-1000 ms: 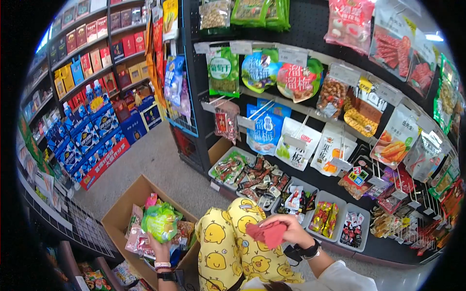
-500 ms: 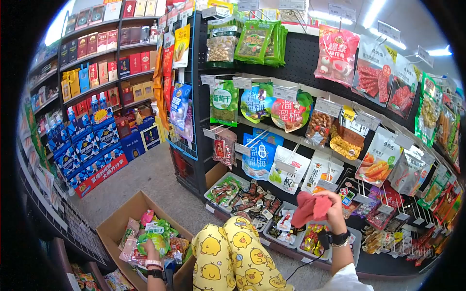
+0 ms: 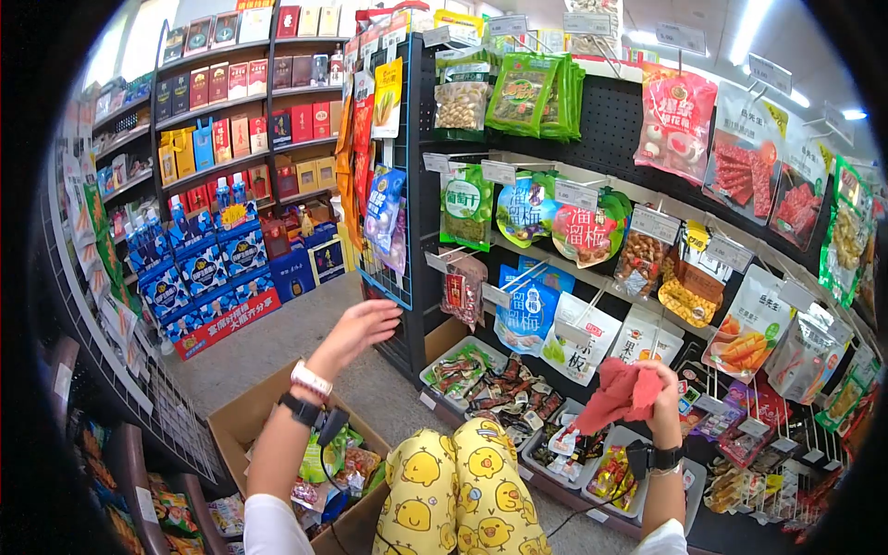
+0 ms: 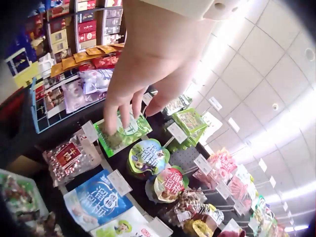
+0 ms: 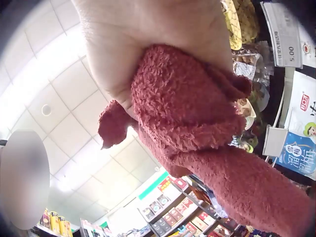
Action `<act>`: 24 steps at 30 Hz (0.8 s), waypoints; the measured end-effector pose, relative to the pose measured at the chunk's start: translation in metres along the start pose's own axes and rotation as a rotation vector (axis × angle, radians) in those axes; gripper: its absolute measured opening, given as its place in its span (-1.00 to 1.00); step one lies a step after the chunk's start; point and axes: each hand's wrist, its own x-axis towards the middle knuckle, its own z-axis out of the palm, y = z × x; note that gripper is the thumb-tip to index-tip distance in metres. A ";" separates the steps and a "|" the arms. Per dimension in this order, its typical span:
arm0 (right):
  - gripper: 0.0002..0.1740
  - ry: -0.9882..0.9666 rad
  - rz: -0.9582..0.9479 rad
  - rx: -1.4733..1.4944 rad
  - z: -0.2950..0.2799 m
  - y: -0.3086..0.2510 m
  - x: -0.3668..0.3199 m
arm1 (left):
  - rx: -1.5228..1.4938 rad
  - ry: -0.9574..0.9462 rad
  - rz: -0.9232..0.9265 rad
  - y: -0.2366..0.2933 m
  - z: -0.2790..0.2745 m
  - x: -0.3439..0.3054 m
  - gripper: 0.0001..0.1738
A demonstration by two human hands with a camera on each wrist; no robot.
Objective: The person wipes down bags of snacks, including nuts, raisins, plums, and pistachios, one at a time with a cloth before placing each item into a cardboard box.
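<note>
In the head view the left hand (image 3: 359, 335) is raised beside the end of the shelf unit, fingers extended and holding nothing. The left wrist view shows that hand (image 4: 148, 74) with its fingers spread, in line with a green bag (image 4: 123, 133) hanging on the rack; whether they touch is unclear. My right hand (image 3: 662, 400) grips a crumpled red cloth (image 3: 622, 396) in front of the lower hanging bags. Close up in the right wrist view, the cloth (image 5: 182, 103) bunches under the palm and hangs down.
A cardboard box (image 3: 236, 421) of snack packets, including a green bag (image 3: 319, 458), stands left of the knees in yellow patterned trousers (image 3: 462, 481). Grey trays (image 3: 444, 393) of small packets line the shelf base. Blue boxes (image 3: 199, 268) are stacked at the left.
My left hand has left the green bag in the box and risen toward the rack. The right hand has moved up and rightward with the cloth. The view has tilted up.
</note>
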 end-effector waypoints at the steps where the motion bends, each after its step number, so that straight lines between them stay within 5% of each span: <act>1: -0.71 -0.020 -0.013 -0.014 -0.002 0.005 -0.002 | -0.026 -0.058 0.009 0.013 0.005 0.013 -0.60; 9: -0.67 0.028 0.114 0.073 -0.035 0.043 -0.017 | -0.001 -0.101 0.181 0.094 0.041 0.112 -0.59; 13: -0.65 -0.012 0.196 0.099 -0.039 0.058 -0.043 | -0.049 -0.106 0.251 0.089 0.067 0.118 -0.56; 17: -0.62 -0.389 0.423 -0.166 -0.041 0.085 -0.103 | -0.017 -0.165 0.182 0.032 0.092 0.034 -0.57; 19: -0.58 -0.602 0.697 -0.140 -0.058 0.116 -0.151 | 0.152 -0.122 0.011 -0.010 0.075 -0.027 -0.70; 22: -0.51 -0.785 1.226 -0.220 -0.075 0.129 -0.239 | 0.749 -0.197 -0.122 -0.062 0.028 -0.128 -0.56; 24: -0.49 -0.929 1.508 -0.264 -0.083 0.130 -0.300 | 0.509 -0.067 -0.279 -0.113 -0.007 -0.200 -0.48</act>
